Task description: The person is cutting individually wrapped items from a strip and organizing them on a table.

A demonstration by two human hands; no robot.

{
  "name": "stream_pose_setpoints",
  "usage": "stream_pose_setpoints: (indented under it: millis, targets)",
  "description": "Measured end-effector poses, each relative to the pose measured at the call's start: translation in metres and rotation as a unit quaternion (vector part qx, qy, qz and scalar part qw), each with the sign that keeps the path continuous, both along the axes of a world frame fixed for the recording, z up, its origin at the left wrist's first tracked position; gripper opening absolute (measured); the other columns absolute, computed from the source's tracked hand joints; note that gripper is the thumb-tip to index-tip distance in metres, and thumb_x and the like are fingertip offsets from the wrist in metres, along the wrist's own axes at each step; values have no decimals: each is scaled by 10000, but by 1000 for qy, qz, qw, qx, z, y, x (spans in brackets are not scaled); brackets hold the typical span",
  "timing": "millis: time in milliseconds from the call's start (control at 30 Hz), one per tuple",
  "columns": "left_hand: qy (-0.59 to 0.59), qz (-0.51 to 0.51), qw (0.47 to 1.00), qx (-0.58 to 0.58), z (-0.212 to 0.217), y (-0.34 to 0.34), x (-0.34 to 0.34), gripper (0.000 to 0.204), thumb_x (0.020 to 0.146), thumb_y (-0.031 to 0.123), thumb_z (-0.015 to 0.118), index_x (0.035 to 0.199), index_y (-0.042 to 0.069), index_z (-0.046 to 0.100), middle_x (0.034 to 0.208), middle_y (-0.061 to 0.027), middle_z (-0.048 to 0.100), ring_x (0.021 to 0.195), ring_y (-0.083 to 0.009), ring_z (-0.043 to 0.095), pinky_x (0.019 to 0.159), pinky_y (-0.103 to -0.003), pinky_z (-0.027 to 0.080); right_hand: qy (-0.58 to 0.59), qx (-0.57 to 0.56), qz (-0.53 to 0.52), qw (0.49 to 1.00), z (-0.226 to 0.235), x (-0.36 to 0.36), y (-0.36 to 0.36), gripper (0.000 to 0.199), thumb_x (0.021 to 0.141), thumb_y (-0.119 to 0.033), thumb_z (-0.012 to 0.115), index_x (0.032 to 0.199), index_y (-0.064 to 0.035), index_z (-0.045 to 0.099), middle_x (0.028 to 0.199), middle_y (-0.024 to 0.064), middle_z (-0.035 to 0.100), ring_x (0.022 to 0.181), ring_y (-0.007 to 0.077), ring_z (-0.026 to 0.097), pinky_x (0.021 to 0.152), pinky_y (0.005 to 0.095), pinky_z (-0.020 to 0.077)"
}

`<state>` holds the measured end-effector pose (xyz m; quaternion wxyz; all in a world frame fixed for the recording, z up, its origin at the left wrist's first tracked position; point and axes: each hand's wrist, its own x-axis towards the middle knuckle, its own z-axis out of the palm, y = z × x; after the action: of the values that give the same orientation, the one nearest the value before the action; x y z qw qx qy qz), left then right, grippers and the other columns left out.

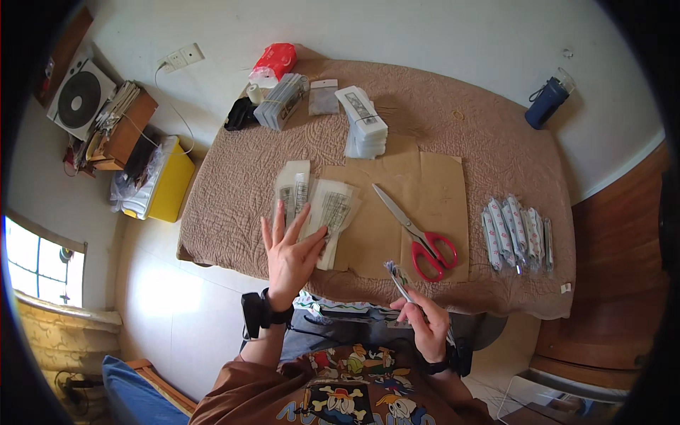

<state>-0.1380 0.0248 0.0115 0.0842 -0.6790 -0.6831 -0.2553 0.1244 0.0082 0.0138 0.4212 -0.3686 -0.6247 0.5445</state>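
My left hand [289,256] lies with its fingers spread over two fanned stacks of flat printed plastic bags, the left stack [294,178] under the fingertips and the right stack [338,202] by the thumb. Between the fingers of my right hand [427,327] is a slim, clear-wrapped packet [398,278], tilted and seen nearly edge-on, above the table's near edge. Red-handled scissors [418,236] rest, blades closed, on flat brown cardboard [443,188]. At the right lies a row of wrapped packets [516,232] with a pale, small-flowered pattern.
Behind the cardboard stands a thick pile of printed bags [365,122]. Farther left are a banded bundle [282,103], a small clear pouch [324,98], a black object [241,115] and a red bag [275,62]. A blue bottle [549,100] stands at the far right of the brown quilted tablecloth [234,184].
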Motion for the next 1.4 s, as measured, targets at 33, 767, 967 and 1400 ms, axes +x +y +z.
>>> stream_pose_setpoints:
  millis: [33,767,967,1400]
  targets:
    - [0,-4,1000,1,1,2,2,332,753,163,634,1080,104,625,1246,-123,480,1281,-336,269,1047,-484,184,0,1,-4,1000,0,1,-1,266,885,-33,466,1137,15,534,861,119,638,651,139,573,610,245,460]
    - [-689,-155,586,-397,4,-59,99,156,874,120,552,919,-17,612,896,-96,634,768,-137,573,702,-295,477,-28,220,171,960,23,6,35,288,856,-48,514,1139,-8,544,894,125,629,825,190,599,738,298,463]
    - [-841,-93,525,-90,-8,-45,97,115,875,87,539,884,-11,599,833,-103,632,778,-163,592,757,-281,458,29,75,2,997,-1,21,-7,297,861,-42,517,1154,-1,539,856,103,636,774,153,597,702,269,462]
    - [-846,-84,525,24,-10,-38,101,96,871,79,543,902,-7,572,884,-101,616,847,-153,570,782,-270,435,180,-107,-80,975,-18,-4,-42,286,887,-38,472,1164,21,515,892,122,621,807,175,592,749,289,461]
